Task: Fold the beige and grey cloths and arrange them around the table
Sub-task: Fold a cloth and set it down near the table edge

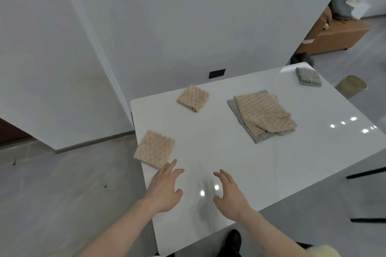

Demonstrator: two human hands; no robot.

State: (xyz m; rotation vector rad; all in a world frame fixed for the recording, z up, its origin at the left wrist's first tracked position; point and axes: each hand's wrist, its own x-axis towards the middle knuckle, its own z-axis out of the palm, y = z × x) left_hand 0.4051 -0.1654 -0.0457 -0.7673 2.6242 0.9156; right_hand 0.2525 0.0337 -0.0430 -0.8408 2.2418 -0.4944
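White glossy table (229, 158) was seen set against a pale wall, w/ grey floor around it; ceiling-light glare was noted on the top near the hands and at the right edge.

Item 1: folded beige cloth (155, 149), square, laid at the table's left edge, nearest the person; one corner was seen slightly overhanging.

Item 2: second folded beige cloth (193, 98), smaller-looking, placed farther along the left side, near the wall.

Item 3: unfolded beige cloth (264, 111), rumpled, laid on top of an unfolded grey cloth (261, 137) approx. mid-table; grey edges were left showing at left and near side.

Item 4: folded grey cloth (308, 76), set at the far right corner, well apart from the rest.

Left hand (165, 189): held palm down over the table, fingers straight and lightly spread, nothing gripped; fingertips were seen just beside item 1's near corner. Contact w/ cloth could not be told.

Right hand (229, 191): palm down, fingers spread and slightly bent, nothing held; contact w/ the tabletop could not be told.

Misc.: black wall socket (217, 73); tan bin (353, 85) on floor beyond the table; brown sofa (338, 35) in the far right bkgd.
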